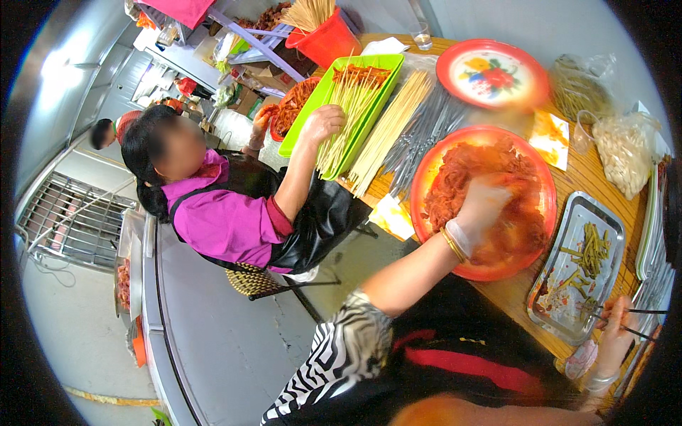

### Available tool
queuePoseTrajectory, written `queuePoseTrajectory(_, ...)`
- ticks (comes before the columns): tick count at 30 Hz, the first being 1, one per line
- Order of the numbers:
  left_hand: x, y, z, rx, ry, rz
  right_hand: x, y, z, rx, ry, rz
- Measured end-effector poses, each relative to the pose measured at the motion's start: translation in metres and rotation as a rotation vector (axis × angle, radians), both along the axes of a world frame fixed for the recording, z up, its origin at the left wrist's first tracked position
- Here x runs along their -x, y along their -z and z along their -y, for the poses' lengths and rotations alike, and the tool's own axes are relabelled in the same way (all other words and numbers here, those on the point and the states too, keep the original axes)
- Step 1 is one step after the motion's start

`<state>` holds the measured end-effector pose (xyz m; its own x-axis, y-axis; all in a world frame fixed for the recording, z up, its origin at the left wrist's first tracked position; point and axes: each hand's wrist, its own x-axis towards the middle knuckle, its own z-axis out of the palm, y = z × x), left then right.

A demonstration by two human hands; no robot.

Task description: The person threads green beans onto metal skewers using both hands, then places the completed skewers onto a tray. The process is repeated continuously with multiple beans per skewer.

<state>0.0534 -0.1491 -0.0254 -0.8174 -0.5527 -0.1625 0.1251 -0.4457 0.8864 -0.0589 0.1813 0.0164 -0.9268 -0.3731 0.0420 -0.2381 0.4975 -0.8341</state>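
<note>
My left hand (484, 205), in a thin clear plastic glove with a gold bangle at the wrist, reaches into a red-rimmed enamel basin (418, 213). Red-sauced meat pieces (453, 168) fill the basin, and my fingers among them are blurred. At the lower right, my right hand (618, 318) grips two thin dark sticks (642, 311), which look like chopsticks. Their left ends reach over the near end of a metal tray (543, 277). Green vegetable strips (591, 250) and red sauce specks lie on that tray.
A person in purple (229, 207) sits across, one hand on bamboo skewers (349, 106) in a green tray (290, 144). Loose bamboo skewers (391, 133), metal skewers (426, 130), a floral enamel plate (490, 74), stained paper (551, 139) and bagged food (623, 152) crowd the wooden table.
</note>
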Motion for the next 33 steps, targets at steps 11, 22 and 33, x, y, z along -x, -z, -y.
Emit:
queuePoseTrajectory(11, -0.018, -0.027, -0.011, 1.002, 0.130, 0.454, -0.002, -0.015, -0.018, 0.171, 0.094, 0.262)
queuePoseTrajectory(22, 0.000, -0.013, -0.015, 0.015, -0.039, 0.063, 0.029, 0.003, -0.010, 0.569, 0.228, 0.061)
queuePoseTrajectory(33, 0.012, -0.027, -0.028, -0.196, 0.027, 0.082, 0.060, 0.024, 0.020, 0.564, 0.184, 0.104)
